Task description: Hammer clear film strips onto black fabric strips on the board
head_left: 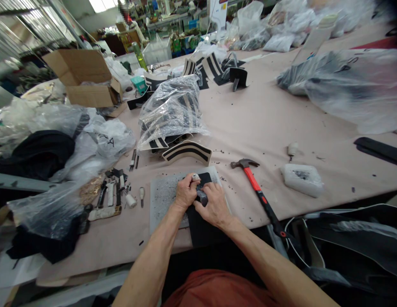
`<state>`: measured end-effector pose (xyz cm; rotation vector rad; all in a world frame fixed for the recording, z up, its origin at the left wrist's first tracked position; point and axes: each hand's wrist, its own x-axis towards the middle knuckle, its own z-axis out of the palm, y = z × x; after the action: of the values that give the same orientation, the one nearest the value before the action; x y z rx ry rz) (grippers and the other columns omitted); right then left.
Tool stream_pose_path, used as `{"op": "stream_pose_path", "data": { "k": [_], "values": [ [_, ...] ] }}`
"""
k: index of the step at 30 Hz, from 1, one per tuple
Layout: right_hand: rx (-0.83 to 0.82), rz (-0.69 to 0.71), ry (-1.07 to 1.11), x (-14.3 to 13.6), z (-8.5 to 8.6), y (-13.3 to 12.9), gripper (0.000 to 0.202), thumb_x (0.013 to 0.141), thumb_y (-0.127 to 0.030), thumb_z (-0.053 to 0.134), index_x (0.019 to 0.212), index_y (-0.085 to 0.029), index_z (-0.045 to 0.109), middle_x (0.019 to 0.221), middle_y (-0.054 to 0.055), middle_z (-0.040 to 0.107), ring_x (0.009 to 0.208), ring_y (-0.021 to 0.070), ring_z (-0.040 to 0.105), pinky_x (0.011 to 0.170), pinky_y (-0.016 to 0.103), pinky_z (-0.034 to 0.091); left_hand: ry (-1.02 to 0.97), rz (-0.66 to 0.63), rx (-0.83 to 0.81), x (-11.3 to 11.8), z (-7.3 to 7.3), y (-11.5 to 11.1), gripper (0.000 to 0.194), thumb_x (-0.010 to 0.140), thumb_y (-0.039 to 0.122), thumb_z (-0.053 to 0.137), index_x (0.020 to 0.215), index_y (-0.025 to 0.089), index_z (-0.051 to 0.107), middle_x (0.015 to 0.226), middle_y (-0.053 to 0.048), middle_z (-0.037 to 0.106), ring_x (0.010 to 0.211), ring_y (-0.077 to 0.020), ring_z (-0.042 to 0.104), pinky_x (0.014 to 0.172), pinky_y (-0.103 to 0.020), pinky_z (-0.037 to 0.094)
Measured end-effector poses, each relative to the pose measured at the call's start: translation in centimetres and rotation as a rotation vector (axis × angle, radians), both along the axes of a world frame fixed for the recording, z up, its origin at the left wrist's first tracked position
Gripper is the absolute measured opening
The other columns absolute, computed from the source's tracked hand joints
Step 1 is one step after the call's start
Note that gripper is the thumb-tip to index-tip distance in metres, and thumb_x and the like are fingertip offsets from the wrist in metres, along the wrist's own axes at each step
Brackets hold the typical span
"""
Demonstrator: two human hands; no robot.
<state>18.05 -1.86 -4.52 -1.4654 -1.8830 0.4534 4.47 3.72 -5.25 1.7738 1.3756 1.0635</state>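
My left hand (185, 192) is closed around a tool with a white wrapped handle (195, 176), whose lower end is hidden by the fingers. Beside it my right hand (214, 204) grips a dark grey curved piece (202, 197), fingers bent over its top. Both hands are over a black strip (201, 232) that lies across a translucent, speckled board (162, 198). To the right rests a claw hammer (259, 192) with a red and black handle. A small white-handled tool (142, 194) lies left of the board.
Behind the board stand a curved striped panel (187, 152) and a plastic-wrapped stack (172, 108). At left are assorted hand tools (111, 194) and an open cardboard box (86, 79). A white block (302, 179) lies at right, with another white-handled tool (292, 150) at its back edge.
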Motion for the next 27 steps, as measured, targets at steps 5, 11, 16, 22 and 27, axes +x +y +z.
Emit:
{"op": "stream_pose_path", "data": {
  "k": [5, 11, 16, 22, 27],
  "values": [
    [0.057, -0.157, 0.051, 6.2, 0.9, 0.2, 0.023, 0.089, -0.037, 0.059, 0.103, -0.020, 0.061, 0.108, 0.013, 0.063, 0.105, 0.0280, 0.056, 0.094, 0.043, 0.045, 0.012, -0.035, 0.017, -0.3, -0.6, 0.0, 0.012, 0.086, 0.019, 0.058, 0.091, 0.022, 0.068, 0.087, -0.004, 0.073, 0.082, -0.0215, 0.069, 0.079, -0.030, 0.051],
    [-0.353, -0.465, -0.334, 15.1, -1.4, -0.2, 0.017, 0.079, -0.029, 0.066, 0.087, -0.017, 0.057, 0.087, 0.012, 0.059, 0.078, 0.0243, 0.057, 0.068, 0.034, 0.045, 0.038, -0.051, 0.019, -0.6, -1.2, 0.1, 0.013, 0.087, 0.018, 0.057, 0.093, 0.020, 0.068, 0.087, -0.005, 0.074, 0.082, -0.0214, 0.069, 0.079, -0.030, 0.051],
    [-0.819, -0.334, 0.442, 15.5, 0.3, 0.2, 0.011, 0.081, -0.025, 0.051, 0.070, -0.022, 0.047, 0.057, -0.005, 0.046, 0.048, 0.0102, 0.039, 0.043, 0.019, 0.035, 0.061, -0.069, 0.028, -0.8, -1.3, 0.2, 0.014, 0.087, 0.014, 0.058, 0.094, 0.019, 0.068, 0.089, -0.005, 0.074, 0.083, -0.0203, 0.069, 0.079, -0.028, 0.051],
    [-0.643, -0.288, 0.460, 11.5, 6.3, 0.1, 0.031, 0.094, -0.049, 0.039, 0.082, -0.022, 0.049, 0.055, -0.006, 0.041, 0.041, 0.0107, 0.036, 0.040, 0.022, 0.029, 0.039, -0.073, 0.023, -0.8, -0.9, 0.0, 0.014, 0.086, 0.014, 0.057, 0.093, 0.020, 0.068, 0.085, -0.003, 0.073, 0.079, -0.0193, 0.068, 0.075, -0.027, 0.050],
    [-0.109, -0.117, -0.190, 8.8, 9.4, -0.2, 0.040, 0.098, -0.050, 0.034, 0.077, -0.020, 0.051, 0.060, 0.003, 0.053, 0.050, 0.0138, 0.044, 0.052, 0.028, 0.026, 0.030, -0.069, 0.031, -0.9, -1.0, 0.2, 0.012, 0.086, 0.015, 0.056, 0.090, 0.020, 0.066, 0.084, -0.003, 0.073, 0.079, -0.0194, 0.068, 0.075, -0.028, 0.050]
  ]
}}
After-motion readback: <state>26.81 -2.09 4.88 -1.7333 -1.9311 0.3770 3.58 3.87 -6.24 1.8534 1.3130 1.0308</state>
